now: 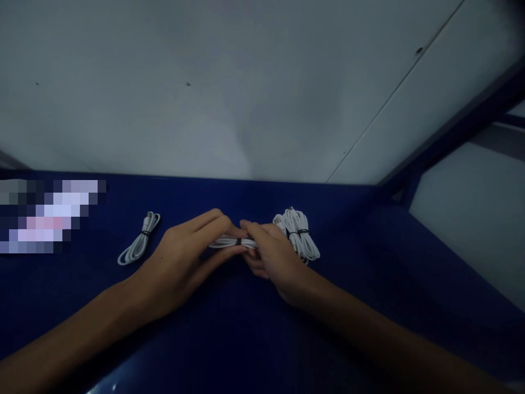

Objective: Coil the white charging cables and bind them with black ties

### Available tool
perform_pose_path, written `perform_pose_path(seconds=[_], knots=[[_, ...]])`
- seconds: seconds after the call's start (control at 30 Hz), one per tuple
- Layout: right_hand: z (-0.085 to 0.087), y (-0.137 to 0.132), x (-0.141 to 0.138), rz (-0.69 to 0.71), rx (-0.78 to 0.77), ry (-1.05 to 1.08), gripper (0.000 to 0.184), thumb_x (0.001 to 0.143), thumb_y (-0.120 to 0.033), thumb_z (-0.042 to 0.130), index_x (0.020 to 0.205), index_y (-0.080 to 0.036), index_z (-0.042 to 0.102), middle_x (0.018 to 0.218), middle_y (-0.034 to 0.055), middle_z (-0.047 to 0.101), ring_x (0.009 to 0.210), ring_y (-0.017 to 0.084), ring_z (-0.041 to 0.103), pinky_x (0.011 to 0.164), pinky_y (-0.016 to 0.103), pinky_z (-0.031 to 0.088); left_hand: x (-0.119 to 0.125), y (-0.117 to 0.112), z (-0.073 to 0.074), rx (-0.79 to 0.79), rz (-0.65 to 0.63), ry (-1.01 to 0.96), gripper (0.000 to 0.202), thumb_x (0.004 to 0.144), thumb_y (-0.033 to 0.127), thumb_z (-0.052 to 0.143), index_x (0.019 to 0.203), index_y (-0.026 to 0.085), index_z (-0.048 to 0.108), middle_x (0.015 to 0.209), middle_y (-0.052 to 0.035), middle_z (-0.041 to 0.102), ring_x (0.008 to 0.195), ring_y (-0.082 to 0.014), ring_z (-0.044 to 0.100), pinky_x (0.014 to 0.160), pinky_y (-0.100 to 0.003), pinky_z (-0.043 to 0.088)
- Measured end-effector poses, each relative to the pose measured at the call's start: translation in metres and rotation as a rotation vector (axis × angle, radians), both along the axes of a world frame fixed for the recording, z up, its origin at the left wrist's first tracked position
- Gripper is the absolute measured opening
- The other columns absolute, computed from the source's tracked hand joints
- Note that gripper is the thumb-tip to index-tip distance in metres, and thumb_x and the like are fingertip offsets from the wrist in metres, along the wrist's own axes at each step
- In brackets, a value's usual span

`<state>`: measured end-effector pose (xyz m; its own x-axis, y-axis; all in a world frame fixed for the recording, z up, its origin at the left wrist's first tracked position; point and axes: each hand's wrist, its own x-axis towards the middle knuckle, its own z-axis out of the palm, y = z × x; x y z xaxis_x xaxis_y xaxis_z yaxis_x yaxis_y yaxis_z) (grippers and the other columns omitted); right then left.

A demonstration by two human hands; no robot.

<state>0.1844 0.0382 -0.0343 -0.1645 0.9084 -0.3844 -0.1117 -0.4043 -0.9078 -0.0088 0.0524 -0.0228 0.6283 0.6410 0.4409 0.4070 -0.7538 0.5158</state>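
Between my two hands is a coiled white cable (pixel 225 241) with a black tie around its middle. My left hand (pixel 191 251) grips its left part, thumb below and fingers above. The right end of the coil sits in my right hand (pixel 273 251), whose thumb presses on top near the black tie. Just beyond my right hand lie several white cable bundles (pixel 301 232), each bound in black and partly hidden by that hand. Left of my left hand rests a single tied white cable (pixel 140 239) with its plug pointing away from me.
Everything lies on a dark blue table surface (pixel 221 339). A pale wall panel (pixel 164 109) rises along its back edge. Blue framing (pixel 443 142) stands at the right. At the far left is a pixelated, unreadable patch (pixel 57 216).
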Motion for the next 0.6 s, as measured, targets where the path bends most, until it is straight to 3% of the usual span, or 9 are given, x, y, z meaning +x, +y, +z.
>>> perform_pose_path(seconds=[0.3, 0.6], knots=[[-0.0006, -0.0018, -0.0003, 0.005, 0.063, 0.016, 0.061, 0.117, -0.031, 0.048, 0.057, -0.021, 0.047, 0.046, -0.0087, 0.035, 0.04, 0.006, 0.025, 0.043, 0.023, 0.018, 0.0, -0.0009, -0.0013, -0.05, 0.006, -0.061, 0.01, 0.109, 0.024, 0.072, 0.119, 0.024, 0.073, 0.105, 0.0011, 0.079, 0.09, -0.0156, 0.076, 0.078, -0.026, 0.058], [-0.0009, -0.0029, 0.0006, 0.028, 0.07, 0.024, 0.059, 0.117, -0.034, 0.048, 0.059, -0.021, 0.048, 0.049, -0.0084, 0.037, 0.042, 0.007, 0.025, 0.044, 0.024, 0.02, -0.0014, -0.0015, -0.0027, -0.013, -0.044, -0.043, 0.012, 0.112, 0.018, 0.065, 0.122, 0.023, 0.071, 0.107, -0.0008, 0.076, 0.093, -0.0162, 0.075, 0.081, -0.028, 0.058]])
